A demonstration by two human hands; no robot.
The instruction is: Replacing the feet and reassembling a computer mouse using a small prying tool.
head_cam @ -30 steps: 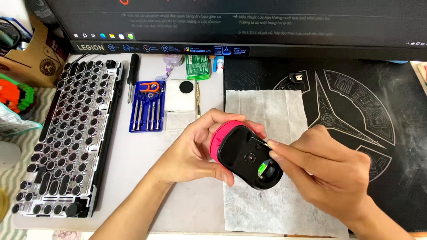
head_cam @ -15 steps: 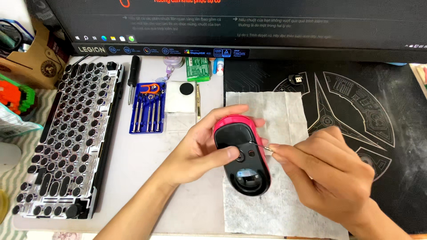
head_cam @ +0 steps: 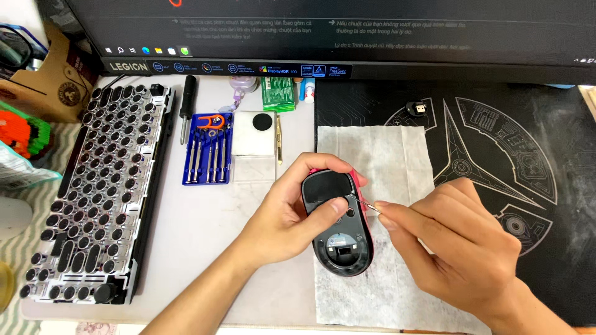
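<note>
While the left hand (head_cam: pixel 292 217) wraps around the mouse (head_cam: pixel 340 223) and holds it belly-up, the right hand (head_cam: pixel 447 242) pinches a thin metal tool (head_cam: pixel 365 205) between thumb and finger. The tip of the tool touches the flat black bottom of the mouse, near the pink edge. The mouse sits just above a white cloth (head_cam: pixel 372 155) spread on the desk (head_cam: pixel 205 223), beside the dark mat (head_cam: pixel 528 142).

The mouse looks small and light, easy to lift with one hand. Its shell seems hard and smooth, so it could slip if held loosely. Holding it by the two long sides, as the left hand does now, looks like the safest grip. The little parts on the bottom may be easy to scratch or snap.

A blue tray of small screwdrivers (head_cam: pixel 208 149) and a keyboard (head_cam: pixel 93 192) lie well off to the left.
</note>
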